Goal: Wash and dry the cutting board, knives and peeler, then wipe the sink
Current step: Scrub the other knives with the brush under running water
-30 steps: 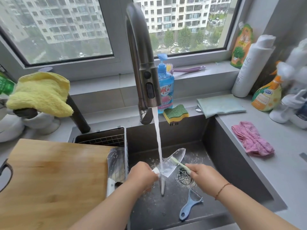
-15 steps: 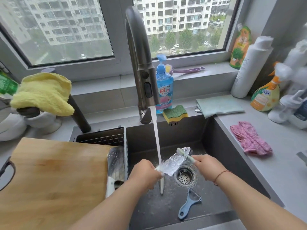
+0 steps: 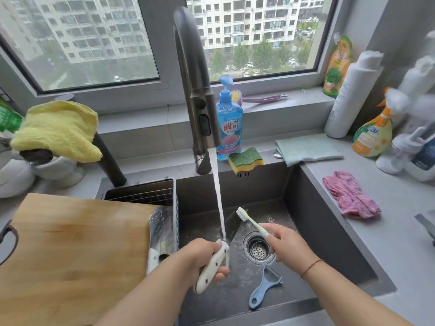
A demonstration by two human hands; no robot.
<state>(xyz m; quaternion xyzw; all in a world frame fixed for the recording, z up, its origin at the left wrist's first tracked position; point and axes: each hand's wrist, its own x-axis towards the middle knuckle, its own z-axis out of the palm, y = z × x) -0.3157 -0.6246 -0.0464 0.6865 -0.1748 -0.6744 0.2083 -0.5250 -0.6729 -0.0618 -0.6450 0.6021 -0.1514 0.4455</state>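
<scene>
I see the knife (image 3: 217, 257) held over the dark sink (image 3: 329, 231), its white riveted handle wrapped by the curled fingers of the left hand (image 3: 202, 260), blade pointing away and up toward the tap stream (image 3: 219, 196), which lands where blade meets handle. The blade itself is dark and edge-on, hard for me to make out. The right hand (image 3: 287, 243) pinches a pale green toothbrush (image 3: 250, 220) between thumb and fingers, bristles at the blade's far end. A blue peeler (image 3: 264, 288) lies on the sink floor near the drain (image 3: 257, 249). A second knife (image 3: 161, 234) rests beside the wooden cutting board (image 3: 70, 255) at left, whose near edge is cut off.
</scene>
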